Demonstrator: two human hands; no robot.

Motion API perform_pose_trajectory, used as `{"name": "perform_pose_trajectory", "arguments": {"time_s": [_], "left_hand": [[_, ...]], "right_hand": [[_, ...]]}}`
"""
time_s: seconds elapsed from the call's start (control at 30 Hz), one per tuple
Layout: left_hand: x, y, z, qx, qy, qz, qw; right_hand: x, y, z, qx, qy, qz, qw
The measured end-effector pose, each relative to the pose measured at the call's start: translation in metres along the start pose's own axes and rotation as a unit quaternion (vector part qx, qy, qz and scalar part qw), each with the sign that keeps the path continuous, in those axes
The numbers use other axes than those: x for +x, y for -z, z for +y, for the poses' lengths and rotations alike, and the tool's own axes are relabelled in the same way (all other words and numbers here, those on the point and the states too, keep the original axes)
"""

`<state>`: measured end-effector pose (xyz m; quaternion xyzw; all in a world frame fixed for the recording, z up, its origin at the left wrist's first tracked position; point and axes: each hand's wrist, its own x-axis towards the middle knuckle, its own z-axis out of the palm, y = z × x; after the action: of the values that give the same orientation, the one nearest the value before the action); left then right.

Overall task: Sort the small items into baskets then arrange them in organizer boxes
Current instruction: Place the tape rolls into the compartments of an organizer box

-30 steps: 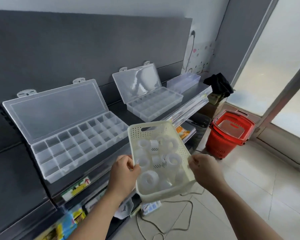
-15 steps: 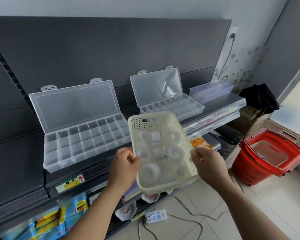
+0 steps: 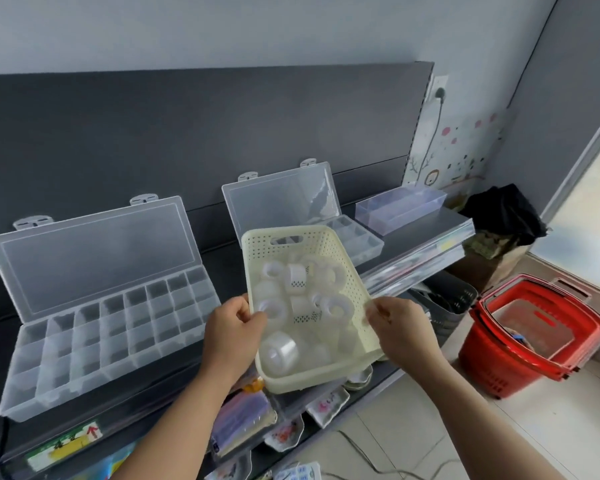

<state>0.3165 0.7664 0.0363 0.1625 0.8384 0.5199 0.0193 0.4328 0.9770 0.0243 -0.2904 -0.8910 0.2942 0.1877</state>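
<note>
While both hands hold the cream perforated basket (image 3: pixel 353 289) in the air in front of the dark shelf (image 3: pixel 426 227), it tilts with its handle end farther off and higher. It carries a heap of clear tape rolls (image 3: pixel 278 351). The left hand (image 3: pixel 231 336) grips the basket's left rim with the thumb curled over the edge, and the right hand (image 3: pixel 400 332) pinches the right rim.

The shelf runs along a grey back panel (image 3: pixel 187 133). On it, to the left of the basket, lies a large organizer box (image 3: pixel 101 327), its lid propped open against the panel and its compartments bare. A smaller organizer box (image 3: pixel 284 199), also open, stands behind the basket, which hides part of its tray. Just beside it to the right sits a clear tray (image 3: pixel 400 207).

A lower shelf (image 3: pixel 388 375) under the basket carries small patterned dishes (image 3: pixel 326 403). Stacked red shopping baskets (image 3: pixel 534 334) stand on the pale tiled floor (image 3: pixel 447 427) at right, near a black cloth (image 3: pixel 506 213) draped over a cardboard box (image 3: pixel 489 261). The light wall (image 3: pixel 257 29) beyond the panel has a plug (image 3: pixel 439 94) and coloured stickers (image 3: pixel 465 150).
</note>
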Motion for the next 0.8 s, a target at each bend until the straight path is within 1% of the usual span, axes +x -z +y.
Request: {"name": "perform_pose_trajectory", "arguments": {"time_s": [0.17,0.37,0.5,0.63,0.8], "left_hand": [[0.012,-0.054,0.025,-0.006,0.009,0.019,1.000],[0.021,-0.142,0.057,-0.012,0.027,0.034,0.999],[0.026,-0.192,0.078,-0.015,0.031,0.036,0.999],[0.038,-0.226,0.091,-0.012,0.040,0.036,0.999],[0.063,-0.249,0.097,-0.009,0.061,0.029,0.998]], "right_hand": [[0.041,0.024,0.042,0.015,0.023,-0.012,1.000],[0.099,0.068,0.114,-0.017,0.055,-0.026,0.998],[0.131,0.095,0.151,-0.034,0.060,-0.035,0.997],[0.158,0.109,0.177,-0.042,0.077,-0.032,0.996],[0.193,0.110,0.192,-0.038,0.089,-0.027,0.995]]}}
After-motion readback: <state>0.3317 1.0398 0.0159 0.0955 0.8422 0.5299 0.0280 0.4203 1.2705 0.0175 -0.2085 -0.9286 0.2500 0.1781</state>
